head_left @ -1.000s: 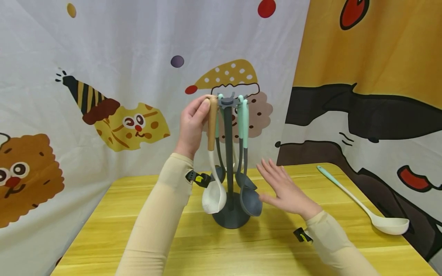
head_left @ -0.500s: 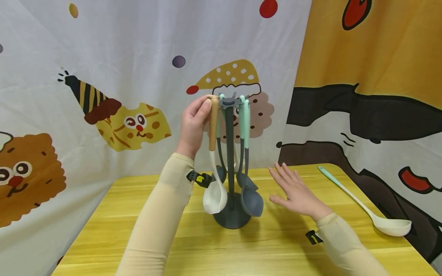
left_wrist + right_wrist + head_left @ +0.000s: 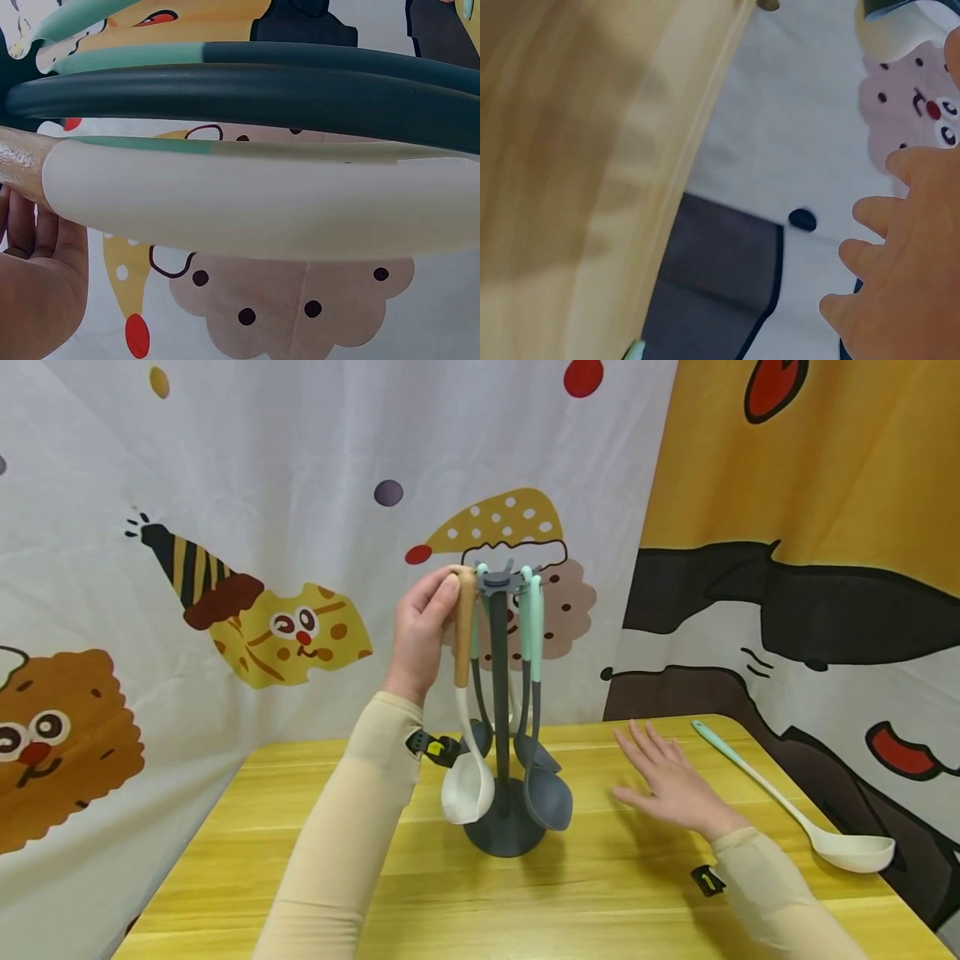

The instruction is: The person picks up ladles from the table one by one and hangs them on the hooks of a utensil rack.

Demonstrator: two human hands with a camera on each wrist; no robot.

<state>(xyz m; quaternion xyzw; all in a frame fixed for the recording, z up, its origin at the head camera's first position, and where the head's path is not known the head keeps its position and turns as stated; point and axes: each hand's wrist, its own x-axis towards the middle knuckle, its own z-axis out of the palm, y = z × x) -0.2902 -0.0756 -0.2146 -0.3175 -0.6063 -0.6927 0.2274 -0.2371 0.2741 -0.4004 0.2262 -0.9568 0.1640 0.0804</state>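
Observation:
My left hand (image 3: pixel 422 627) pinches the top of a wooden-handled white ladle (image 3: pixel 467 787) at the hook level of a dark grey utensil stand (image 3: pixel 501 693). The ladle hangs upright along the stand's left side; in the left wrist view its white shaft (image 3: pixel 225 195) crosses the picture below the dark pole. Several utensils with mint handles hang from the stand, among them a dark grey ladle (image 3: pixel 548 799) at the front right. My right hand (image 3: pixel 675 785), fingers straight and spread, is held over the table between the stand and a white ladle with a mint handle (image 3: pixel 847 850).
The wood-grain table (image 3: pixel 420 902) ends at a back edge close to a printed curtain (image 3: pixel 300 468). The mint-handled white ladle lies along the table's right side, its bowl near that edge. The stand's round base (image 3: pixel 504 839) is in mid-table.
My right hand has moved away from the stand, rightward over the table, fingers still spread. My left hand and the wooden-handled ladle keep their place at the stand.

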